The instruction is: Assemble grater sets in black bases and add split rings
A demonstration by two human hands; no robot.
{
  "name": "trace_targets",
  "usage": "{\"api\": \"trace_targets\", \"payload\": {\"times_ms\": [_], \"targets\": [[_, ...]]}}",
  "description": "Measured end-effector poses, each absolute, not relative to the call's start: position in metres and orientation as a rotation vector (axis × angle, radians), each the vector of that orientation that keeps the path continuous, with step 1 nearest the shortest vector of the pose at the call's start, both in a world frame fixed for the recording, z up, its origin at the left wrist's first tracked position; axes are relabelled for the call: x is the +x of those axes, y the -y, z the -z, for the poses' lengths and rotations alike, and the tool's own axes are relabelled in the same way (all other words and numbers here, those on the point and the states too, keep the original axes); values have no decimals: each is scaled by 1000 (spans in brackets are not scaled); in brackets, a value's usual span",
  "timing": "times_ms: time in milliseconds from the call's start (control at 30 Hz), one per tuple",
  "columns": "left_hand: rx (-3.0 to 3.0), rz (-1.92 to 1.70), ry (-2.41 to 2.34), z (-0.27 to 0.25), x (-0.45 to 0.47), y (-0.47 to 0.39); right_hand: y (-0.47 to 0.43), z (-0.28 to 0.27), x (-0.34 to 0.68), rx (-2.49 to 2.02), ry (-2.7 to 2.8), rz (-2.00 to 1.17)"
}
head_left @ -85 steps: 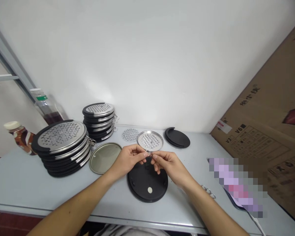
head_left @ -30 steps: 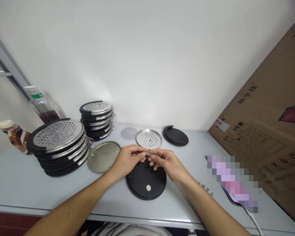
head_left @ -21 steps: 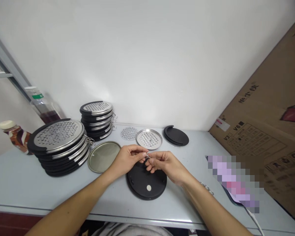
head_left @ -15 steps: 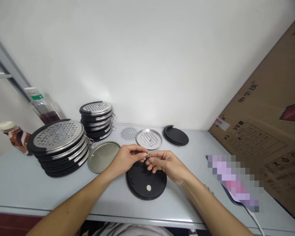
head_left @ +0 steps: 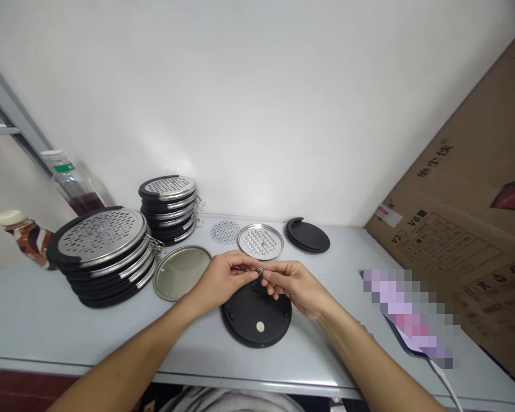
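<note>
Between the fingertips of my left hand (head_left: 229,276) and my right hand (head_left: 292,284) is a small silvery metal ring or clasp (head_left: 260,269); both hands pinch it. Its exact shape is too small to make out. Directly below lies a round black disc (head_left: 257,320) with a pale round spot, its far edge partly covered by my fingers. Left of it, a round olive-grey metal lid (head_left: 181,273) is partly behind my left wrist. Beyond my hands sit a round metal grater plate (head_left: 261,242) and a thin perforated disc (head_left: 225,232).
Two stacks of black-rimmed graters, the near stack (head_left: 107,257) and the far stack (head_left: 168,209), stand at left with metal clasps. Bottles (head_left: 28,240) are behind them. A black holder (head_left: 308,235) lies near the wall. At right are a blurred phone (head_left: 407,320) and a cardboard box (head_left: 459,229).
My fingers have shifted slightly around the small metal piece, and a little more of it shows between them. Everything on the table stays in place.
</note>
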State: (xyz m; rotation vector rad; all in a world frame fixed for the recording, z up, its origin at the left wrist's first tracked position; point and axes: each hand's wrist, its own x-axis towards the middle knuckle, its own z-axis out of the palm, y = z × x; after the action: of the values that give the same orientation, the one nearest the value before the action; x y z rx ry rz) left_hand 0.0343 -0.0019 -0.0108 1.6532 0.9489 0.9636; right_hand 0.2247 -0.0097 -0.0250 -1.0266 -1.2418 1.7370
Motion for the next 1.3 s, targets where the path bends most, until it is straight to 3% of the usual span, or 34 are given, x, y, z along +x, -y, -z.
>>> {"api": "trace_targets", "payload": {"times_ms": [500,1100,1300], "targets": [[1989,-1035,-1025,19,36,3,17,32,216,-1250,1850,-881],[2237,-1037,-952,21,35,6,15,36,217,-1235,1780,-989],[2298,-1002,-929,17,30,3,13,33,222,-1222,1679,-1211]]}}
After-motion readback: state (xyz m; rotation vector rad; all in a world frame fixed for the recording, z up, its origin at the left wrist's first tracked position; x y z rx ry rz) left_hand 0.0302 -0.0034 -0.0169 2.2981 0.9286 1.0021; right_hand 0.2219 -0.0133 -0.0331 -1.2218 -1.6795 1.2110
